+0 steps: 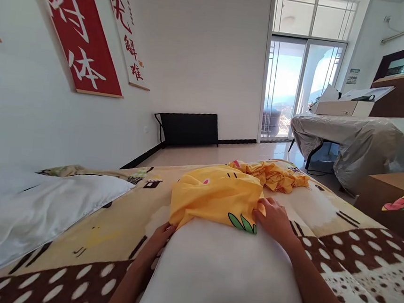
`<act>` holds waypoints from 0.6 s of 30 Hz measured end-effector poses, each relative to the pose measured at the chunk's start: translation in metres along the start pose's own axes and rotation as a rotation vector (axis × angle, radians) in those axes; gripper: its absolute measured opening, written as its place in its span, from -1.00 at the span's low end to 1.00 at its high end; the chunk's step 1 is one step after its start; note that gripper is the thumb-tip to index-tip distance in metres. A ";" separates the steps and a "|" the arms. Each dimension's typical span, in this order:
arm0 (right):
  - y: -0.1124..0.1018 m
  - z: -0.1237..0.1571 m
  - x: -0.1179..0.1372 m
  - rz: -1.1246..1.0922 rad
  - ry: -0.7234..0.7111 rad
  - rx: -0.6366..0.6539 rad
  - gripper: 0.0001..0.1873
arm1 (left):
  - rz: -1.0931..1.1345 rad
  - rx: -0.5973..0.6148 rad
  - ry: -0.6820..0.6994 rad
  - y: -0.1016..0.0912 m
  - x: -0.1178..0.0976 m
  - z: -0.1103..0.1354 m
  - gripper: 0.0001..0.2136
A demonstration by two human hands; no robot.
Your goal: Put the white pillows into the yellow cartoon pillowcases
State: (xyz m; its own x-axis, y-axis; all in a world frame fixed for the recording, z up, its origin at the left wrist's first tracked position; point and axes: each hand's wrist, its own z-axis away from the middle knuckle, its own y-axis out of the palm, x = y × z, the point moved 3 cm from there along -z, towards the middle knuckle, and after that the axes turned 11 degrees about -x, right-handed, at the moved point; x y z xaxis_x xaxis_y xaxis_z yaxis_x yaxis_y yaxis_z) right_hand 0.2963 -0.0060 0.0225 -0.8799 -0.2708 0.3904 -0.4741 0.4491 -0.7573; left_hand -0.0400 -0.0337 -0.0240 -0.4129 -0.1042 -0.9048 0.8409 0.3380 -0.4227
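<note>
Your left hand and right hand pinch the yellow pillowcase; uneven tugging could twist it on the white pillow.

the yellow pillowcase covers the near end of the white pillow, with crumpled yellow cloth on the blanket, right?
Not the near end: the head view shows the yellow pillowcase over the far end of the white pillow. The crumpled yellow cloth is indeed on the blanket.

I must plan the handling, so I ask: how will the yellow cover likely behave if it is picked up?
The yellow cover is probably floppy, with soft creases between the left hand and the right hand. Its thin-looking edge against the white pillow suggests it is light.
</note>
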 end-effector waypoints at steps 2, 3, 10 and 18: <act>0.001 -0.003 0.006 -0.202 -0.022 -0.005 -0.68 | -0.039 0.034 0.015 -0.003 0.008 -0.005 -0.65; 0.002 -0.003 0.011 -0.288 -0.038 0.001 -0.68 | -0.066 0.047 0.030 -0.005 0.009 -0.008 -0.65; -0.003 0.020 0.048 -0.485 -0.262 -0.082 -0.82 | -0.316 -0.137 0.268 -0.023 -0.030 0.010 -0.54; -0.026 0.063 0.097 -0.758 -0.616 0.378 -0.89 | -0.620 0.051 1.221 0.022 -0.098 0.099 -0.42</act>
State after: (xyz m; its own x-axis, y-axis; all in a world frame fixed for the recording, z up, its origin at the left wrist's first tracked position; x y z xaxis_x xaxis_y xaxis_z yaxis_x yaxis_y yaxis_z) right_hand 0.2252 -0.0980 0.0468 -0.1387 -0.8048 0.5771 -0.7617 -0.2858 -0.5815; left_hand 0.0541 -0.1084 0.0502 -0.7432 0.6678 0.0412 0.4080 0.5012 -0.7631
